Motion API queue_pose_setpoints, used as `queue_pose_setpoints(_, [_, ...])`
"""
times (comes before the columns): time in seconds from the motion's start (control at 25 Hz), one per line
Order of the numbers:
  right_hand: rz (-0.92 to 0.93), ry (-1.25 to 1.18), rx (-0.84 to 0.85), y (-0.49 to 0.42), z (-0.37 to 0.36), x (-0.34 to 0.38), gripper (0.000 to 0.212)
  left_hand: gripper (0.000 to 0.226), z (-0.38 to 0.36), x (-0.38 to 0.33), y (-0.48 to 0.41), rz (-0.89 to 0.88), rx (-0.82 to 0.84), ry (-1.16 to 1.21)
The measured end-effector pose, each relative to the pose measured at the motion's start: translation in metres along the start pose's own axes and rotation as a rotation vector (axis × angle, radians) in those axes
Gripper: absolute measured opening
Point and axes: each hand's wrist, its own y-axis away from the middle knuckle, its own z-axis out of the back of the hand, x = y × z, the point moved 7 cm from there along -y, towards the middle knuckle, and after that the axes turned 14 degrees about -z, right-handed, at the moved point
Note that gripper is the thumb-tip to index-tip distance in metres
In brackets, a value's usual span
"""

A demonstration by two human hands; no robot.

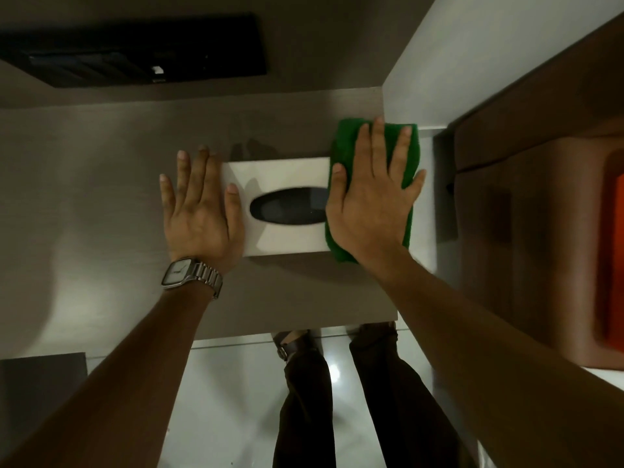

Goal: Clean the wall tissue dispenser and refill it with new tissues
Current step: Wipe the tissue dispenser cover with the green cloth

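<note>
Dispenser (287, 177): a pale, flat-fronted box fixed to the grey wall panel (101, 197), sitting directly between the two hands. Its long axis runs from one hand to the other, and a dark oval slot (287, 207) lies at the centre of the front face. No tissue shows in the slot.

Left hand (201, 211): fingers spread, palm flat, covering the dispenser's near end and partly the wall beside it. It grips nothing and appears to brace the box. A wristwatch (189, 273) sits on that wrist.

Right hand (371, 204): fingers spread, palm pressing a green cloth (341, 140) flat over the opposite end of the dispenser. The cloth extends past the fingertips and below the heel of the hand. The thumb reaches the slot's end.

Working relation: the uncleaned face lies inward from the right hand, toward the left hand. The right hand is the one placed to wipe along the long axis.

Clearance: beyond the right hand's outer edge a white wall corner (405, 96) stands just beside the cloth, so little room exists that way. Beyond the left hand, bare panel runs well clear. Judged stage: wiping phase; refill not yet begun.
</note>
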Motion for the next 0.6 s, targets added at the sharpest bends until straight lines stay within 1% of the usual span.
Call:
queue_pose_setpoints(0.08, [-0.083,-0.052,0.03,0.0,0.001,-0.009,0.074,0.066,-0.001,0.0,0.001,0.009,-0.012,-0.008])
queue_pose_setpoints(0.16, [-0.079,-0.111,0.058,0.002,0.003,-0.009,0.08,0.066,-0.001,0.001,0.001,0.012,0.003,-0.004])
queue_pose_setpoints(0.24, [-0.057,-0.19,0.068,0.001,0.006,-0.009,0.074,0.066,-0.002,-0.001,-0.001,0.003,0.047,0.005])
queue_pose_setpoints(0.32, [-0.088,-0.325,0.067,0.0,0.01,-0.018,0.062,0.067,0.0,-0.004,-0.002,0.007,0.098,0.009])
queue_pose_setpoints(0.4, [-0.211,-0.548,0.071,0.002,0.017,-0.036,0.056,0.068,0.004,-0.009,-0.003,0.01,0.138,-0.01])
queue_pose_setpoints(0.48, [-0.38,-0.78,0.022,0.007,0.029,-0.06,0.052,0.068,0.012,-0.022,-0.007,-0.006,0.123,-0.041])
queue_pose_setpoints(0.52, [-0.464,-0.874,-0.011,0.01,0.034,-0.071,0.051,0.067,0.017,-0.033,-0.01,-0.035,0.1,-0.047])
queue_pose_setpoints(0.6, [-0.613,-1.011,-0.085,0.014,0.05,-0.099,0.05,0.065,0.021,-0.079,-0.022,-0.159,0.073,-0.013])
